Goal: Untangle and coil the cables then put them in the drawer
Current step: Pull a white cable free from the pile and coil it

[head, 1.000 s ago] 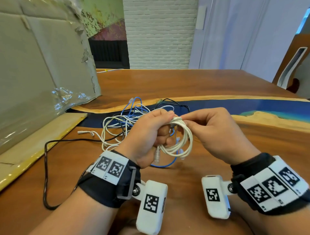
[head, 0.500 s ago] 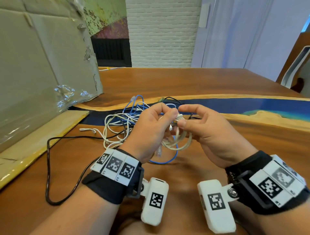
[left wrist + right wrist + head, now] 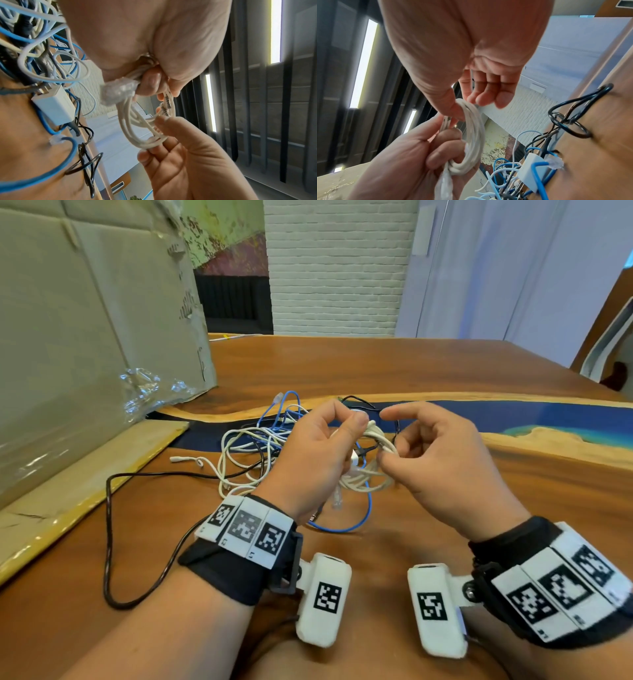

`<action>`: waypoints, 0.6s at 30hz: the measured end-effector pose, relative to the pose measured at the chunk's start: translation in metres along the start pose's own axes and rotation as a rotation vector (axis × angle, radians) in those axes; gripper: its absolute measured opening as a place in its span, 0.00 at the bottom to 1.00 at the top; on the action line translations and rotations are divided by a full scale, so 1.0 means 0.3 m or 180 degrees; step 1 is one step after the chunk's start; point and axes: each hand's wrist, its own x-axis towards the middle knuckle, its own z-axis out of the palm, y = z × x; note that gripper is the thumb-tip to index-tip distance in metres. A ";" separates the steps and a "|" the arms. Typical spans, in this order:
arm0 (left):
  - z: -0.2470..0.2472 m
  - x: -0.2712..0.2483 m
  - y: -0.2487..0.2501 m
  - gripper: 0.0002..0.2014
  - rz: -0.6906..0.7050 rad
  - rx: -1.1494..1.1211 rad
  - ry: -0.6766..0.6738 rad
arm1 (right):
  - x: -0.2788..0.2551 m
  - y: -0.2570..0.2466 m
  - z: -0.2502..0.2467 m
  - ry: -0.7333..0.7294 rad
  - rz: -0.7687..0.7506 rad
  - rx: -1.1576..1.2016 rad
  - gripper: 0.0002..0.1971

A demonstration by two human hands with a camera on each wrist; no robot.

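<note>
My left hand (image 3: 342,433) grips a small coil of white cable (image 3: 363,481) above the table, with a clear plug (image 3: 337,501) hanging below the fist. The right hand (image 3: 387,440) meets the coil from the right. In the left wrist view the coil (image 3: 130,129) passes between that hand's thumb and fingers. The right wrist view shows the thumb pressed on the coil (image 3: 474,129). A tangle of blue, white and black cables (image 3: 253,440) lies behind the left hand. No drawer is in view.
A large cardboard box (image 3: 68,354) stands at the left on a pale yellow board (image 3: 68,491). A black cable (image 3: 109,542) loops toward the near left. A white adapter (image 3: 53,106) sits in the tangle. The wooden table (image 3: 376,364) has a blue resin strip (image 3: 513,416).
The right index finger has lifted off the top of the coil and now points left above it. The left hand still holds the coil in about the same place.
</note>
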 end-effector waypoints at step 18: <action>-0.022 0.008 0.009 0.12 0.0207 0.0943 0.0255 | 0.000 -0.006 -0.013 0.0076 0.0211 0.0223 0.07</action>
